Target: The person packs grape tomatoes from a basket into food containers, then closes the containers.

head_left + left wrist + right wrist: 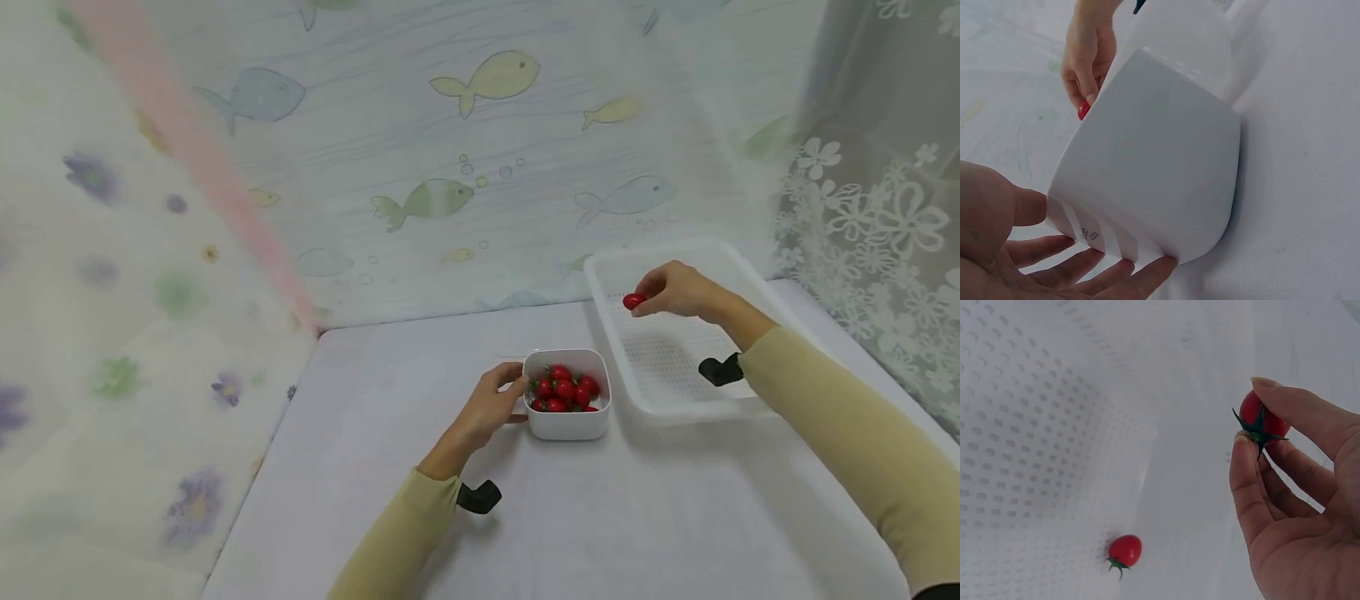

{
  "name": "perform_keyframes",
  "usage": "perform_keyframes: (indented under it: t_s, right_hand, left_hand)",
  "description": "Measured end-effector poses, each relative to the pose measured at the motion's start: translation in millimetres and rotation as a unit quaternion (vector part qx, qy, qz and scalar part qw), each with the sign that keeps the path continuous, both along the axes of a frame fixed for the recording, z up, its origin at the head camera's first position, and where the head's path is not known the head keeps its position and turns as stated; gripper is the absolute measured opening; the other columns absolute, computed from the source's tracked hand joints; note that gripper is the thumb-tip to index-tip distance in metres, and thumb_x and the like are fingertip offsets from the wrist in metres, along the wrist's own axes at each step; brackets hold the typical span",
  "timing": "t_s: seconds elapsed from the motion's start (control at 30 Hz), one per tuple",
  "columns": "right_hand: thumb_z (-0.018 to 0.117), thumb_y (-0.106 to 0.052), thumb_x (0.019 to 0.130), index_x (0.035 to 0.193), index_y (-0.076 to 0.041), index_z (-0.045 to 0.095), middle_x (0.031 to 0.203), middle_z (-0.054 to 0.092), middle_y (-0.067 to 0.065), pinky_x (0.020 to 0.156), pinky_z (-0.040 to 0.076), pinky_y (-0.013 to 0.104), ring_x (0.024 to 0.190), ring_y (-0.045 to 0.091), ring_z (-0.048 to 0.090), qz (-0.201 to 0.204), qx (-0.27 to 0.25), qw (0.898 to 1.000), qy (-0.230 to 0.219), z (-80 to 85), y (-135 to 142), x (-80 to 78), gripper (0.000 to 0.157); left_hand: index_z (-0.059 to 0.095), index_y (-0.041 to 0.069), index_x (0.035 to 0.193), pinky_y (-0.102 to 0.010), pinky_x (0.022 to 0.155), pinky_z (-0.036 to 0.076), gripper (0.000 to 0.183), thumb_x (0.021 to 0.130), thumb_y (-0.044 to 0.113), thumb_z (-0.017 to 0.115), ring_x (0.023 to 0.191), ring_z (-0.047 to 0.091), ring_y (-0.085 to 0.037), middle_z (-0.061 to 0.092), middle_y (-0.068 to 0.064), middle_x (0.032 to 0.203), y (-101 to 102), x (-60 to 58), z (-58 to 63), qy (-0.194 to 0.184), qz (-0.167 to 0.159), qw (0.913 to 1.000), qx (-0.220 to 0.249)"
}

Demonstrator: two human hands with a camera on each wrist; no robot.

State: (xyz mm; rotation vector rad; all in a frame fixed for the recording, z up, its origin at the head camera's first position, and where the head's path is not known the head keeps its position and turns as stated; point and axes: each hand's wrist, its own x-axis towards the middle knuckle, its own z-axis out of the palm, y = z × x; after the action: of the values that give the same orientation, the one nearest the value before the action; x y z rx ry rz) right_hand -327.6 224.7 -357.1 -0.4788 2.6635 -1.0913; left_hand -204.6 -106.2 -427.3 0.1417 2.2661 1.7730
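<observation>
My right hand (678, 288) pinches a cherry tomato (1264, 419) between thumb and fingertips, above the left part of a white perforated basket (637, 387). A green star-shaped calyx shows on that tomato. A second cherry tomato (1125, 551) lies in the basket, seen only in the right wrist view. My left hand (489, 407) holds a small white square container (567, 427) by its left side, thumb at the rim and fingers spread along the wall. Inside that container are several red cherry tomatoes (562, 388); in the left wrist view its outer wall hides them.
The container and basket stand close side by side on a white-covered table (390, 417). Behind rises a fish-print curtain (450, 250), with a floral cloth (150, 333) at left and a lace curtain (877, 217) right of the basket.
</observation>
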Motion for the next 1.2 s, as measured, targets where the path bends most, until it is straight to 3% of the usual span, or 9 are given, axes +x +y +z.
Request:
perform_keyframes:
  t_s: [0.33, 0.6, 0.97, 1.2]
  right_hand:
    - [0.076, -0.023, 0.08, 0.108, 0.0, 0.063, 0.097, 0.066, 0.01, 0.078, 0.049, 0.036, 0.089, 0.024, 0.058, 0.018, -0.029, 0.999, 0.0, 6.9, -10.2, 19.8, 0.039]
    - [0.076, -0.025, 0.08, 0.108, -0.003, 0.063, 0.098, 0.067, 0.009, 0.079, 0.051, 0.034, 0.089, 0.024, 0.06, 0.04, -0.051, 0.998, -0.005, 8.8, -19.2, 40.1, 0.038]
    - [0.078, -0.025, 0.078, 0.103, -0.005, 0.066, 0.093, 0.068, 0.008, 0.076, 0.052, 0.032, 0.086, 0.022, 0.062, 0.073, -0.088, 0.993, -0.01, 3.7, -40.0, 70.3, 0.035]
    - [0.077, -0.02, 0.079, 0.103, -0.009, 0.067, 0.093, 0.068, 0.003, 0.073, 0.054, 0.031, 0.084, 0.02, 0.063, 0.09, -0.079, 0.993, 0.01, -8.1, -59.9, 82.3, 0.028]
  left_hand:
    - [0.044, 0.009, 0.137, -0.047, 0.077, 0.056, 0.039, 0.1, 0.023, 0.046, 0.126, 0.042, -0.032, 0.04, -0.012, 0.141, -0.2, 0.1, 3.8, -0.001, 0.0, 0.9999, 0.011]
    - [0.046, 0.011, 0.136, -0.041, 0.074, 0.057, 0.038, 0.1, 0.024, 0.047, 0.125, 0.044, -0.032, 0.042, -0.01, 0.138, 1.4, -1.4, 2.1, -0.002, 0.002, 1.0, 0.003]
    - [0.046, 0.013, 0.135, -0.037, 0.073, 0.058, 0.038, 0.099, 0.024, 0.048, 0.125, 0.044, -0.03, 0.042, -0.008, 0.138, 2.8, -1.7, -0.3, -0.008, 0.007, 0.9999, -0.005]
    - [0.046, 0.011, 0.135, -0.039, 0.073, 0.058, 0.038, 0.099, 0.024, 0.048, 0.126, 0.044, -0.031, 0.042, -0.009, 0.138, 2.2, -0.5, 2.3, -0.006, 0.004, 1.0, 0.001]
